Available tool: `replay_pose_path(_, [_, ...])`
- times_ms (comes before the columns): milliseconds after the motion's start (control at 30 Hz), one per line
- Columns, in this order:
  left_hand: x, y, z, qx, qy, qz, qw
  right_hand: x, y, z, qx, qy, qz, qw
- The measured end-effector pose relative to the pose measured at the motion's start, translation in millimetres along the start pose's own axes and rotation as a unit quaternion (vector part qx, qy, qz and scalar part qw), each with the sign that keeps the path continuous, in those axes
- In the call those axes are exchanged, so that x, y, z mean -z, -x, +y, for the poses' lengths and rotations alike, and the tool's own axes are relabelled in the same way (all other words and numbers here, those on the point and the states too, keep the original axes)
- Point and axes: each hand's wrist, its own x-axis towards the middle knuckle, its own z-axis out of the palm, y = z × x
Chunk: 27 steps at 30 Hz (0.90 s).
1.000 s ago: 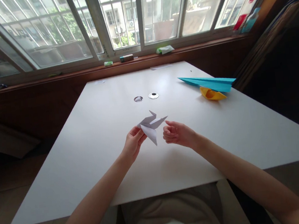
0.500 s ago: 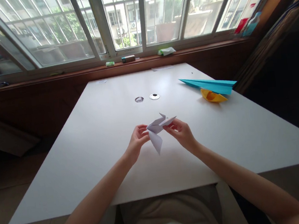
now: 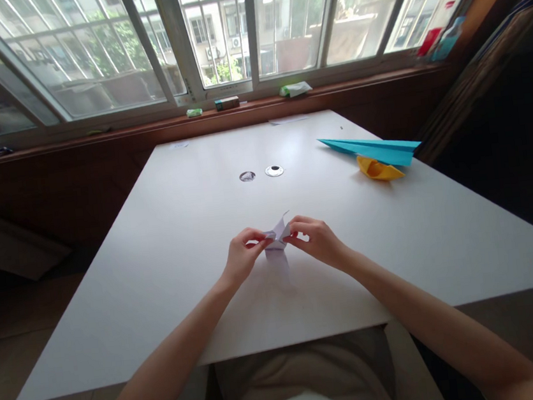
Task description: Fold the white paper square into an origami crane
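Observation:
A white folded paper crane is held between my two hands over the near middle of the table. My left hand pinches its left side between thumb and fingers. On the other side, my right hand pinches the right part of the paper. One thin folded point rises away from me, and a pale flap hangs down toward the tabletop. My fingertips cover parts of the folds.
The white table bears two small round discs, a grey one and a white one with a black spot. At the right lie a blue paper plane and a yellow paper boat. Small packets line the windowsill.
The paper crane has turned, its thin point now facing away from me. My right hand has moved slightly left and lower, my hands are closer together, and the hanging flap has shifted.

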Motion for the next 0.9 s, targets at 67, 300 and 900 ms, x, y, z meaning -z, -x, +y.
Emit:
replay_pose_path(67, [0.9,-3.3,-3.7,0.029,0.017,0.009,0.999,-0.7,-0.5,4.0,-0.018,0.023,-0.006,1.000])
replay_pose_path(300, [5.2,-11.4,-8.6,0.090,0.080,0.031,0.992,-1.6,-3.2,11.3,-0.058,0.011,0.027,0.998])
replay_pose_path(900, [4.8,-12.1,-18.9,0.160,0.159,0.012,0.974,-3.0,-6.3,15.3,-0.141,-0.082,0.035,0.986])
